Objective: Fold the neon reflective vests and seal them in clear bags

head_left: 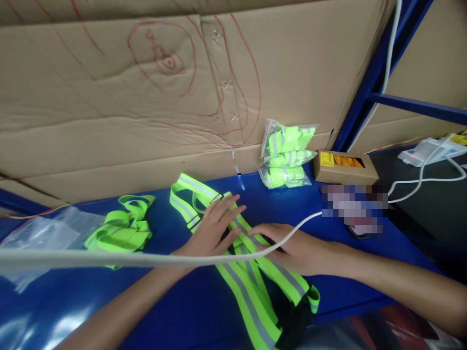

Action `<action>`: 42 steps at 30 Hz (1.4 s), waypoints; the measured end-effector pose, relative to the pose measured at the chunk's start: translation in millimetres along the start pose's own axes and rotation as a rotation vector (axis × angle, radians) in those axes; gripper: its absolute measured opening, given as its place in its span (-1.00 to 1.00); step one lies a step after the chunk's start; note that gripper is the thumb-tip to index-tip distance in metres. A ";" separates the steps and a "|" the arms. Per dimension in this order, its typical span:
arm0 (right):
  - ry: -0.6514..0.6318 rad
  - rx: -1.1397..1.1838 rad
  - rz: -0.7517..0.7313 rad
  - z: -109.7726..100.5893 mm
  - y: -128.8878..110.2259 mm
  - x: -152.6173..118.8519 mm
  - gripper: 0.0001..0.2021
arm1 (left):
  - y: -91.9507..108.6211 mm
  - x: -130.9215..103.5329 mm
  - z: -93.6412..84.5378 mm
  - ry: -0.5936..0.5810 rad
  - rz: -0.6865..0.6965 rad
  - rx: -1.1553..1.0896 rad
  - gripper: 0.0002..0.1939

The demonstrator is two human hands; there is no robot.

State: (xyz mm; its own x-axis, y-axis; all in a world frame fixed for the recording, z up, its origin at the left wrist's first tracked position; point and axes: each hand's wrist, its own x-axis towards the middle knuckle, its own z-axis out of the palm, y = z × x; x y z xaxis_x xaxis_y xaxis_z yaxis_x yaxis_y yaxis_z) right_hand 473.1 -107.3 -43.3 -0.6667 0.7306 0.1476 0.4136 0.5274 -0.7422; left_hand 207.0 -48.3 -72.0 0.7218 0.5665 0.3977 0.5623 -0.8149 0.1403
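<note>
Left hand point(207, 236): fingers apart, over green straps point(241, 291) | right hand point(295, 250): fingers at straps, can't tell if clamped | straps under both, on desk point(189, 306) | left of fingers: strap bundle point(122, 233) | beyond fingers: 3 packets point(288, 159)

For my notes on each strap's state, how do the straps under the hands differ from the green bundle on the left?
The straps run lengthwise; the bundle is heaped in loops. The left hand and right hand are at the straps, neither at the bundle. Straps and bundle are both bright green, on the blue table.
</note>
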 end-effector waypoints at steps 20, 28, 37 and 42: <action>-0.136 -0.682 -0.386 34.0 -10.5 -81.0 -0.45 | 82.9 6.5 -1.5 -0.117 0.114 -0.228 -0.47; 0.114 -0.779 -0.473 48.2 -13.5 -94.8 -0.69 | 85.4 10.6 23.4 -0.205 0.234 -0.027 -0.64; -0.005 -0.577 -0.279 39.5 -10.3 -86.7 -0.70 | 58.2 27.5 20.7 -0.260 0.332 -0.059 -0.57; -0.131 -0.426 -0.127 18.1 -22.5 -58.0 -0.82 | 54.5 29.1 26.5 -0.299 0.304 -0.033 -0.47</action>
State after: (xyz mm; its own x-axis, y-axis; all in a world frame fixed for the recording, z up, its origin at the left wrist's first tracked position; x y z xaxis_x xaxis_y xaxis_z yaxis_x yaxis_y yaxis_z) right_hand 491.2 -169.4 -47.0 -0.7903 0.6017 0.1158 0.5228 0.7607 -0.3848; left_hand 269.3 -72.9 -76.8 0.9408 0.3062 0.1453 0.2960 -0.9511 0.0879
